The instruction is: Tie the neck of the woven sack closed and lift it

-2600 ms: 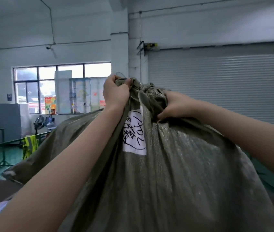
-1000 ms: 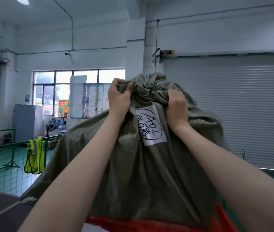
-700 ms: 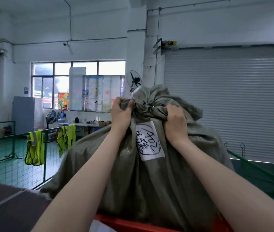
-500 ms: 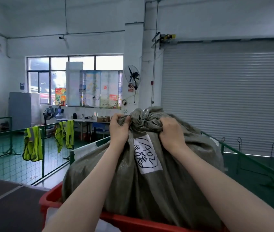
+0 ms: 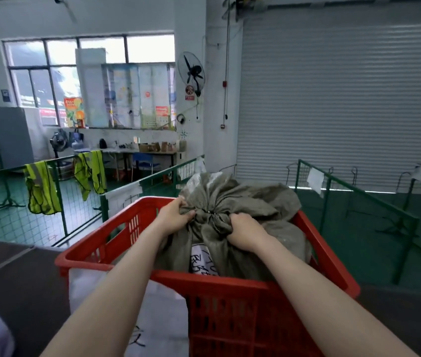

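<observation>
Sat slumped in a slotted red plastic crate [image 5: 245, 284]: coarse grey-green woven sack [image 5: 263, 202], neck bunched; left hand [image 5: 174, 219] and right hand [image 5: 245, 231] both fisted tight on crumpled cloth.

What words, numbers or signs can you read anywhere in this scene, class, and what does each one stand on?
White label on the woven sack: black handwriting, half hidden, unreadable.
White sheet on the red crate: black strokes, unreadable.
Round red sign on the pillar: a prohibition symbol; caption blurred.
Window posters: too blurred.
</observation>
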`<state>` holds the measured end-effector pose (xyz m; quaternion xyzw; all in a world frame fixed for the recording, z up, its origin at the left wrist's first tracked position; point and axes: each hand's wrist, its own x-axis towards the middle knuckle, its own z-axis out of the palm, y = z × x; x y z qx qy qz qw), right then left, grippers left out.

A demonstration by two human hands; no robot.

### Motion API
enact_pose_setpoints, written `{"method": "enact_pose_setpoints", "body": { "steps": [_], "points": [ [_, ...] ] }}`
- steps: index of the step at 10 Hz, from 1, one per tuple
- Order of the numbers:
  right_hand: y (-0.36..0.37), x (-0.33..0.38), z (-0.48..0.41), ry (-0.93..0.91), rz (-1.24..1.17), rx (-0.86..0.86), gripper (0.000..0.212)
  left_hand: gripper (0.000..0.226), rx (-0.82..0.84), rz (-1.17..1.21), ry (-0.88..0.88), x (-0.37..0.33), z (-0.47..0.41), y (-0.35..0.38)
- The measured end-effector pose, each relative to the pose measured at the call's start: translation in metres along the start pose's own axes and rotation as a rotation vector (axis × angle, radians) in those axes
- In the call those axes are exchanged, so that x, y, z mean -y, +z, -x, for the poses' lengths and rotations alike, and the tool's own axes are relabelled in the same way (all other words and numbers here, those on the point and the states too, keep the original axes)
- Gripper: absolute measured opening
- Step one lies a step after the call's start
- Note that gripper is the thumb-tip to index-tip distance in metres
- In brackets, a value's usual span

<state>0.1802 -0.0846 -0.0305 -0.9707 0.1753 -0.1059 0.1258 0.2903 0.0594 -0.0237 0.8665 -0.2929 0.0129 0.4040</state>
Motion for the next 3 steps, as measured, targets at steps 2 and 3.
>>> {"method": "enact_pose_setpoints", "body": {
  "steps": [2,3],
  "points": [
    [-0.015,0.0,0.013,0.027,-0.014,-0.003,0.042,0.041,0.076,-0.216,-0.012,-0.02,0.005,-0.019],
    [-0.031,0.0,0.025,0.06,-0.035,-0.054,0.05,0.041,0.086,-0.147,0.005,-0.026,0.008,-0.027]
  ]
}}
